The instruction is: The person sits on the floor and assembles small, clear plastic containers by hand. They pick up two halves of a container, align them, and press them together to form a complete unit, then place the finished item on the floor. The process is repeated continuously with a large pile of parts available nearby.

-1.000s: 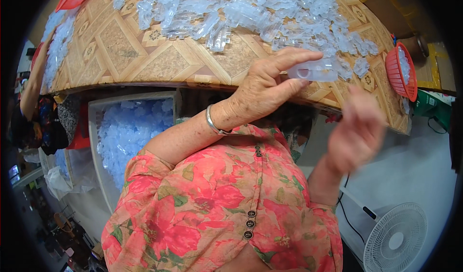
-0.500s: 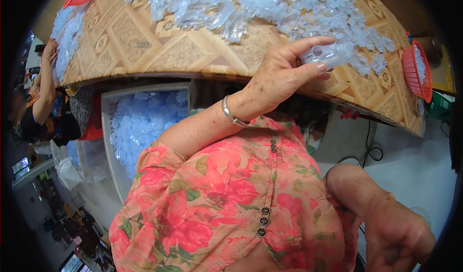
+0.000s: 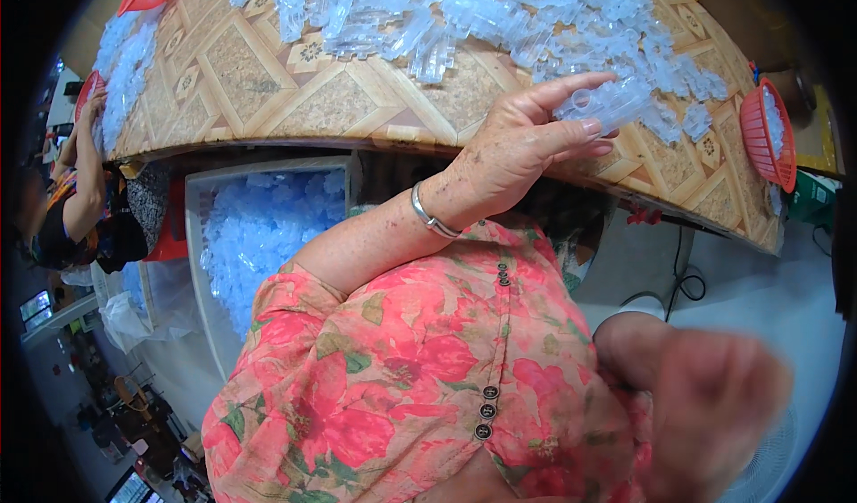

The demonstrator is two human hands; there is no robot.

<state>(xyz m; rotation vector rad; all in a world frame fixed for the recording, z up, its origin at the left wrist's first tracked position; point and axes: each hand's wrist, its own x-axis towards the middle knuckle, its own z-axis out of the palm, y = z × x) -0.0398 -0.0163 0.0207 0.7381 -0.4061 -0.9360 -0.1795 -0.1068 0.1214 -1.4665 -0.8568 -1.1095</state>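
My left hand (image 3: 527, 141), a silver bangle on its wrist, reaches over the table's near edge. Its thumb and fingers grip a clear plastic tube-shaped piece (image 3: 603, 103) with a round open end. Beyond and beside it spreads a heap of similar clear, bluish plastic pieces (image 3: 482, 12). At the lower right, away from the table, my right hand (image 3: 723, 396) is raised beside my body. Motion smears its fingers, so I cannot make out their pose or any held thing.
The table (image 3: 366, 101) has a patterned wooden top and a curved near edge. At right stands a red basket (image 3: 768, 137) with pieces inside. A bin (image 3: 268, 235) of bluish pieces sits below the edge. Far left, another person's arm (image 3: 85, 182) reaches toward a red basket (image 3: 89, 92).
My right hand has moved and become blurred. My left hand still grips the clear piece, turned slightly. At far left a red basket now shows by the other person's hand.
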